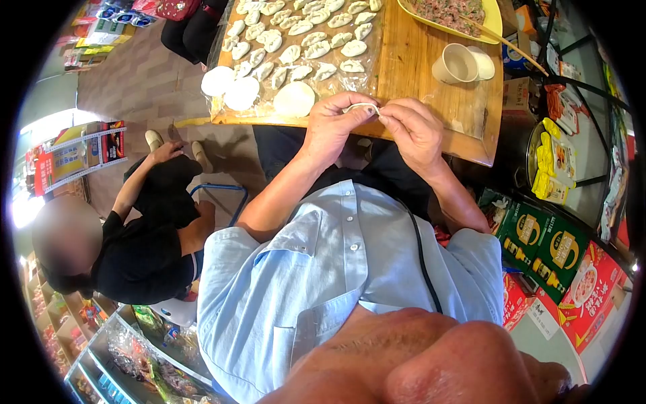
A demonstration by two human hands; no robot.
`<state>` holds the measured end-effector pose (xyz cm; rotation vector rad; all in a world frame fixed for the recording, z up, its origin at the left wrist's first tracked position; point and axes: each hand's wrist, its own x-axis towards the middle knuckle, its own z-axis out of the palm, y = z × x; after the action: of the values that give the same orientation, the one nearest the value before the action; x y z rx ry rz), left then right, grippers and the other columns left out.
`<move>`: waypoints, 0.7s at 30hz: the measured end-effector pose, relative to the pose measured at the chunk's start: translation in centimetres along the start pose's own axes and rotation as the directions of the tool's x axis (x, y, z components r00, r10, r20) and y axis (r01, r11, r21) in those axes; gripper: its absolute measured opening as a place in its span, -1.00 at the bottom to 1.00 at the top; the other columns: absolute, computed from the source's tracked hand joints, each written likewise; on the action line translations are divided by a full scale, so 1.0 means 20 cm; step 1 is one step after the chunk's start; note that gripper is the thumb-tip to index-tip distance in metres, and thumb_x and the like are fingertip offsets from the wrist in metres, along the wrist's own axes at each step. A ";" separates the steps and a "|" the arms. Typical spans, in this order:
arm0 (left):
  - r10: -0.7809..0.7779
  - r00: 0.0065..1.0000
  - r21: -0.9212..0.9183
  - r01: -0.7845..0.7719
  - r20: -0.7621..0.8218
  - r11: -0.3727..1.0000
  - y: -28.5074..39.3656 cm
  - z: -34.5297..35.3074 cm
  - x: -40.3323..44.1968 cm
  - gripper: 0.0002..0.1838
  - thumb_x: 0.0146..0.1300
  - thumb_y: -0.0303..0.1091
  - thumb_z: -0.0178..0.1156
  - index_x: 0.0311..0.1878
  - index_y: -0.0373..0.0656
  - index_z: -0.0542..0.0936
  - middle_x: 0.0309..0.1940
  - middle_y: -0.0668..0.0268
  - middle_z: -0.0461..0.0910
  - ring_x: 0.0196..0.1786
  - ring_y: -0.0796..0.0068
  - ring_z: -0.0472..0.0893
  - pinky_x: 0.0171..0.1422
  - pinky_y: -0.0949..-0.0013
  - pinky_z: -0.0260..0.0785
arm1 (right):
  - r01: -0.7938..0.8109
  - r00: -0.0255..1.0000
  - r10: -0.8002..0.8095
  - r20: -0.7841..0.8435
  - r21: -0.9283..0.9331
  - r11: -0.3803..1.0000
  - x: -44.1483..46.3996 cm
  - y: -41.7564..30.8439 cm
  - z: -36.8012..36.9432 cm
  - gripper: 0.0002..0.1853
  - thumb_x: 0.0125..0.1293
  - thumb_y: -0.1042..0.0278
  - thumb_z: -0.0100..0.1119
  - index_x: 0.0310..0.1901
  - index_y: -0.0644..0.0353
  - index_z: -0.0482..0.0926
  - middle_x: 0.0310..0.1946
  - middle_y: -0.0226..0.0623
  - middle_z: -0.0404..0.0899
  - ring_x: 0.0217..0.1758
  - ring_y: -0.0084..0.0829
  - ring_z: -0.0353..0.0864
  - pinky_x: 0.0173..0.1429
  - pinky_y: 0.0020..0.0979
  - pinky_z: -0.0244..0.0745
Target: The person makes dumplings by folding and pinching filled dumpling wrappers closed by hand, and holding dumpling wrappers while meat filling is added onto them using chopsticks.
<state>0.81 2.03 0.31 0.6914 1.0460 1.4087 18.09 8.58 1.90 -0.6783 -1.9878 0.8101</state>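
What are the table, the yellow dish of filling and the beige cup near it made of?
Table: wood, glossy as if varnished; its grain shows.
Yellow dish: probably plastic, from its even colour and smooth sheen, though glazed ceramic is possible.
Beige cup: likely paper, matte and thin-walled.

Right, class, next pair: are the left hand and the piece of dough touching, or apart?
Touching. The head view shows it: the left hand holds the piece of dough between thumb and fingers, its pale edge showing above the thumb.

The floor [124, 91] is made of brownish tiles. Bright light comes at left, near shelves [50, 320] with goods.
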 end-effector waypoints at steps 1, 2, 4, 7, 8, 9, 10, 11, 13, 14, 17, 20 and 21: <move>0.000 1.000 0.000 0.000 -0.001 1.000 0.00 0.01 0.00 -0.87 0.37 -0.53 0.27 -0.08 -0.33 0.68 -0.14 0.24 0.70 -0.06 0.48 0.67 0.12 0.39 0.53 | 0.000 1.000 0.000 0.001 0.000 1.000 0.00 0.00 0.00 -0.85 0.16 0.56 0.42 -0.22 0.26 0.69 -0.29 -0.25 0.67 -0.24 -0.26 0.68 -0.16 -0.34 0.57; 0.011 1.000 0.014 -0.010 -0.007 1.000 0.00 0.01 0.00 -0.88 0.36 -0.51 0.29 -0.10 -0.31 0.70 -0.17 0.30 0.71 -0.09 0.55 0.64 0.09 0.45 0.49 | 0.024 1.000 -0.024 0.010 0.004 1.000 0.01 0.00 0.00 -0.85 0.15 0.56 0.42 -0.23 0.26 0.69 -0.30 -0.25 0.67 -0.25 -0.26 0.67 -0.17 -0.34 0.56; 0.023 1.000 0.031 -0.023 -0.017 0.999 0.01 0.01 -0.01 -0.89 0.35 -0.48 0.31 -0.12 -0.29 0.71 -0.20 0.36 0.71 -0.13 0.62 0.62 0.06 0.51 0.45 | 0.049 0.999 -0.050 0.019 0.011 0.999 0.01 0.00 0.01 -0.85 0.15 0.56 0.42 -0.23 0.25 0.69 -0.31 -0.25 0.66 -0.25 -0.26 0.67 -0.17 -0.34 0.56; 0.010 1.000 0.047 -0.011 0.026 0.999 0.01 0.00 -0.01 -0.89 0.35 -0.54 0.27 -0.10 -0.32 0.70 -0.14 0.26 0.71 -0.06 0.53 0.65 0.11 0.45 0.49 | 0.043 0.999 -0.043 -0.003 0.017 0.999 0.01 -0.01 0.01 -0.85 0.16 0.55 0.42 -0.22 0.25 0.69 -0.32 -0.24 0.65 -0.27 -0.26 0.66 -0.18 -0.34 0.56; -0.006 0.999 0.058 0.004 0.036 0.998 0.00 0.00 -0.01 -0.89 0.34 -0.54 0.27 -0.12 -0.31 0.70 -0.15 0.27 0.72 -0.06 0.53 0.65 0.12 0.46 0.48 | -0.035 0.999 0.035 0.000 -0.007 0.999 0.01 -0.04 0.01 -0.84 0.17 0.55 0.42 -0.20 0.26 0.69 -0.32 -0.23 0.65 -0.28 -0.25 0.66 -0.19 -0.34 0.56; -0.010 0.999 0.075 0.007 0.039 0.997 0.01 -0.01 -0.01 -0.90 0.33 -0.54 0.27 -0.14 -0.31 0.71 -0.16 0.28 0.72 -0.05 0.54 0.65 0.13 0.47 0.47 | -0.099 0.995 0.099 0.002 -0.023 0.995 0.02 -0.06 0.02 -0.83 0.18 0.54 0.42 -0.18 0.26 0.68 -0.31 -0.22 0.65 -0.29 -0.25 0.66 -0.20 -0.35 0.56; -0.008 1.000 0.092 0.006 0.026 0.996 0.01 -0.02 -0.01 -0.91 0.33 -0.54 0.27 -0.16 -0.30 0.72 -0.18 0.28 0.73 -0.05 0.54 0.65 0.15 0.45 0.46 | -0.041 0.999 0.042 0.012 -0.070 0.997 0.03 -0.07 0.02 -0.81 0.20 0.53 0.41 -0.14 0.27 0.68 -0.29 -0.20 0.66 -0.28 -0.24 0.68 -0.20 -0.34 0.57; -0.001 0.998 0.107 -0.006 0.064 0.994 0.02 -0.03 -0.01 -0.90 0.33 -0.53 0.27 -0.15 -0.30 0.72 -0.16 0.28 0.72 -0.05 0.53 0.64 0.16 0.44 0.45 | 0.001 1.000 0.001 0.012 -0.108 0.994 0.04 -0.07 0.02 -0.80 0.20 0.54 0.41 -0.13 0.29 0.68 -0.26 -0.17 0.68 -0.25 -0.23 0.70 -0.17 -0.34 0.58; 0.028 0.996 0.092 -0.035 0.079 0.995 0.03 -0.02 -0.01 -0.89 0.34 -0.52 0.28 -0.13 -0.31 0.72 -0.15 0.27 0.72 -0.04 0.53 0.63 0.17 0.43 0.44 | 0.006 1.000 -0.005 0.010 -0.110 0.994 0.03 -0.06 0.03 -0.80 0.21 0.56 0.39 -0.12 0.31 0.68 -0.24 -0.15 0.68 -0.21 -0.22 0.70 -0.14 -0.33 0.59; 0.045 0.997 0.096 -0.050 0.059 0.994 0.03 -0.02 -0.01 -0.89 0.34 -0.52 0.28 -0.13 -0.31 0.72 -0.15 0.27 0.72 -0.04 0.53 0.63 0.17 0.43 0.44 | 0.024 0.999 -0.022 0.023 -0.093 0.995 0.02 -0.06 0.04 -0.80 0.21 0.56 0.39 -0.12 0.31 0.68 -0.24 -0.15 0.68 -0.21 -0.22 0.70 -0.14 -0.33 0.59; 0.051 0.995 0.087 -0.058 0.080 0.995 0.03 -0.02 0.00 -0.89 0.34 -0.50 0.28 -0.13 -0.31 0.72 -0.13 0.27 0.71 -0.04 0.54 0.62 0.16 0.43 0.44 | 0.050 0.999 -0.051 -0.003 -0.129 0.990 0.03 -0.06 0.05 -0.83 0.23 0.58 0.36 -0.13 0.30 0.68 -0.26 -0.15 0.68 -0.22 -0.19 0.69 -0.14 -0.30 0.58; -0.038 0.999 0.135 0.034 0.026 0.990 0.03 -0.02 -0.01 -0.88 0.35 -0.49 0.28 -0.13 -0.29 0.72 -0.13 0.28 0.71 -0.03 0.56 0.62 0.16 0.45 0.44 | 0.104 0.993 -0.113 -0.025 -0.218 0.970 0.03 -0.07 0.05 -0.86 0.22 0.58 0.35 -0.18 0.28 0.67 -0.28 -0.15 0.67 -0.25 -0.16 0.67 -0.16 -0.27 0.56; -0.069 0.998 0.204 0.068 -0.006 0.977 0.03 -0.01 -0.01 -0.88 0.35 -0.48 0.28 -0.12 -0.27 0.72 -0.14 0.31 0.71 -0.04 0.58 0.62 0.15 0.45 0.44 | 0.095 0.995 -0.102 -0.021 -0.237 0.967 0.03 -0.06 0.06 -0.88 0.21 0.58 0.35 -0.21 0.27 0.66 -0.29 -0.15 0.66 -0.26 -0.15 0.66 -0.17 -0.26 0.55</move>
<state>0.27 1.84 0.84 0.7969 1.2140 1.2521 16.65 7.88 2.62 -0.7170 -2.0893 0.5040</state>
